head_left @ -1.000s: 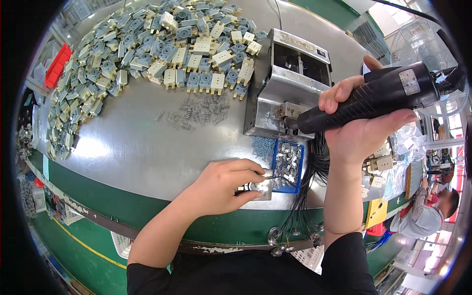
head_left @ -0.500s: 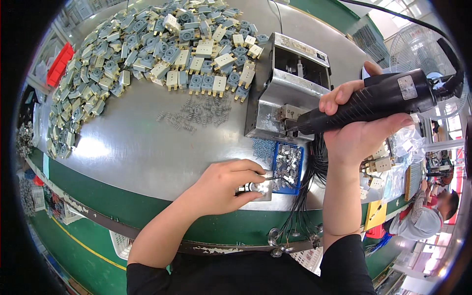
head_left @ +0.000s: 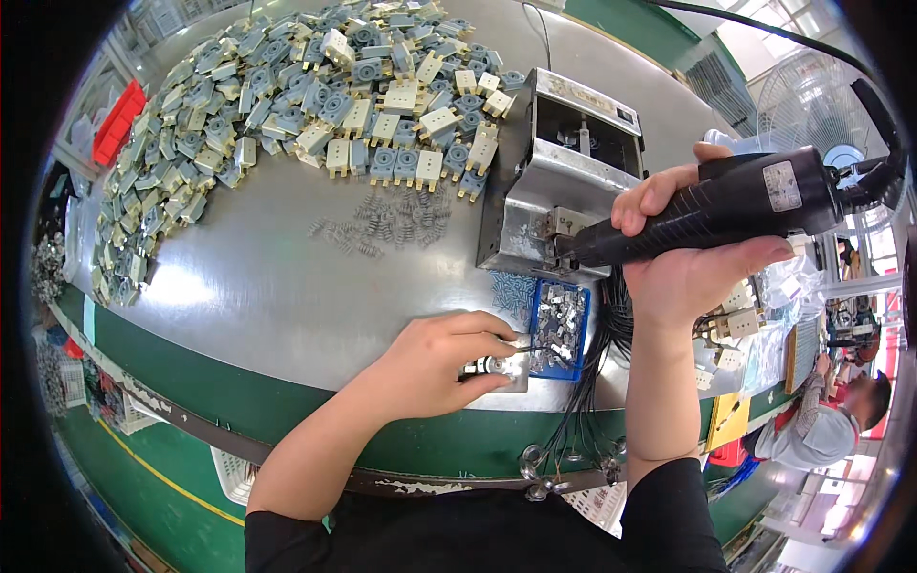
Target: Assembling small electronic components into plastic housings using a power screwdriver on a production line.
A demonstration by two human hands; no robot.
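Black plastic fills the right hand (head_left: pixel 673 272): its fingers fold over the top of a thick power screwdriver (head_left: pixel 726 205), the palm lies beneath and the thumb stretches along the barrel, to the right of the steel machine (head_left: pixel 573 164). The tool's nose points left at the near face of that machine; whether it touches cannot be told. On the near side of the machine, toward its left, the left hand (head_left: pixel 444 358) is half curled, thumb and fingertips pinching a small shiny metal part (head_left: pixel 495 365) above a flat metal plate (head_left: pixel 519 371). Just in front of the machine sit blue screws (head_left: pixel 513 292) and a blue tray (head_left: pixel 585 329) of metal pieces. Left of the machine lie loose springs (head_left: pixel 406 218), with heaped grey and cream housings (head_left: pixel 325 105) farther back.
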